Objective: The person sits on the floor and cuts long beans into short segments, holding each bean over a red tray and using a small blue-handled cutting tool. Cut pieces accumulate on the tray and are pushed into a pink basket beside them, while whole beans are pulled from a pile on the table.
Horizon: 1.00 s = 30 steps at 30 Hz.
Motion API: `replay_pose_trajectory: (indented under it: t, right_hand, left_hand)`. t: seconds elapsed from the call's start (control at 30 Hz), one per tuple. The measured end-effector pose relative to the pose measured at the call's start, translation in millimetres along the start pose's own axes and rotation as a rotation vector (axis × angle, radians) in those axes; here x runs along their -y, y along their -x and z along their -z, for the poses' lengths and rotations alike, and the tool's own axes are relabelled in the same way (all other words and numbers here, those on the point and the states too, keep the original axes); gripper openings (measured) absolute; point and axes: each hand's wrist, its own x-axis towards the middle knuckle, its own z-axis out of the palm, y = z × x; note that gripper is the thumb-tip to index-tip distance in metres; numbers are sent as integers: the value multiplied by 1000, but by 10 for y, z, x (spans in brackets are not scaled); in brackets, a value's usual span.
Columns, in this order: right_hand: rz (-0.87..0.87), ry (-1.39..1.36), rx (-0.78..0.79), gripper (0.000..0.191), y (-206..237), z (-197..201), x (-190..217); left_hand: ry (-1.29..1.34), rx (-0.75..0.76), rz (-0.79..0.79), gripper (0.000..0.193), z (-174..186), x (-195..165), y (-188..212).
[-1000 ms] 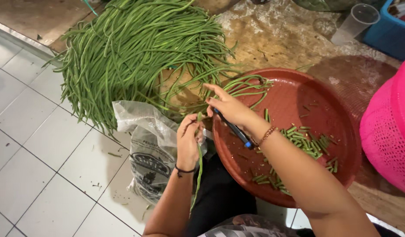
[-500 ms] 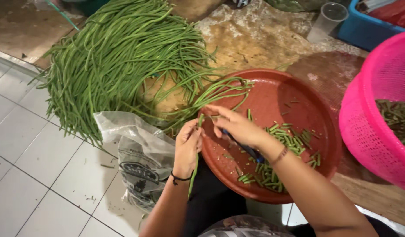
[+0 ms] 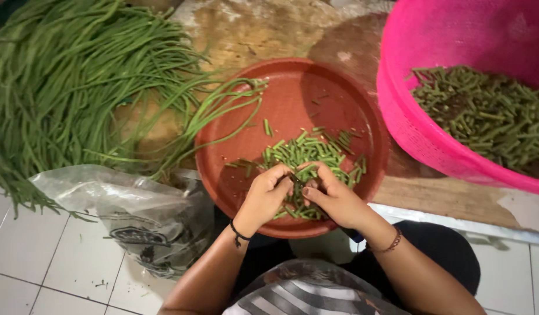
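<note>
Where hands meet over red tray (image 3: 234,134), left hand (image 3: 263,197), right hand (image 3: 335,199) pinched together, held item hidden.

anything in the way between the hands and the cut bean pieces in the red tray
Nothing visible. The left hand and right hand rest right on the cut bean pieces in the red tray, fingers meeting over the near edge of the pile.

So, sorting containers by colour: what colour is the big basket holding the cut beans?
Bright pink basket, head view.
</note>
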Motion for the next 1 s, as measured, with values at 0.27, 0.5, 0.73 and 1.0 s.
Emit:
replay_pose_trajectory:
  t: [0.27, 0.5, 0.73, 1.0]
  right_hand:
    - [71, -28, -96, 34, 125, 163, -250]
    - [133, -38, -119, 30, -24, 244, -329]
    - [-105, -133, 26, 43, 82, 272, -181]
    - [14, -137, -18, 44, 48, 347, -193]
  left_hand:
    - [-135, 6, 68, 9, -256, -200, -62]
    - [-145, -17, 45, 10, -343, -173, -93]
    - [185, 11, 78, 58, -307, -201, -143]
    - [-128, -30, 91, 15, -234, -187, -109]
